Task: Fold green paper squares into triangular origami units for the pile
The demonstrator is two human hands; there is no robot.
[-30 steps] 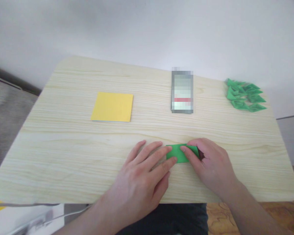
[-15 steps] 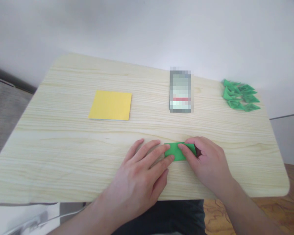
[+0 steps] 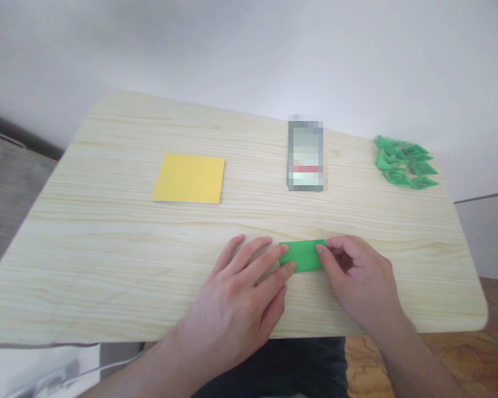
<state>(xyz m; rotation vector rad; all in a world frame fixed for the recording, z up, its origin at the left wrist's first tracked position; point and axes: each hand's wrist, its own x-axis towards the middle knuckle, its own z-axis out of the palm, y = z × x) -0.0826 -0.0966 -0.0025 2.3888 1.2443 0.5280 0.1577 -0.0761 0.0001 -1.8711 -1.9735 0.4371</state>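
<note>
A small folded green paper [image 3: 304, 256] lies as a rectangle on the table near its front edge. My left hand [image 3: 236, 296] rests palm down with its fingers spread, and two fingertips press on the paper's left end. At the upper right corner, my right hand [image 3: 359, 271] pinches the paper between thumb and forefinger. The fingertips cover both ends of the paper, while its middle shows flat.
A yellow square stack of paper [image 3: 190, 179] lies on the wooden table [image 3: 87, 237] to the left. Behind my hands is a pixelated phone [image 3: 306, 155]. Several folded green paper pieces [image 3: 398, 178] sit at the back right, by the white wall [image 3: 232, 50].
My right thumb and forefinger have moved right, from the paper's upper middle to its upper right corner. The raised right end now lies flatter. My left hand stays in place.
</note>
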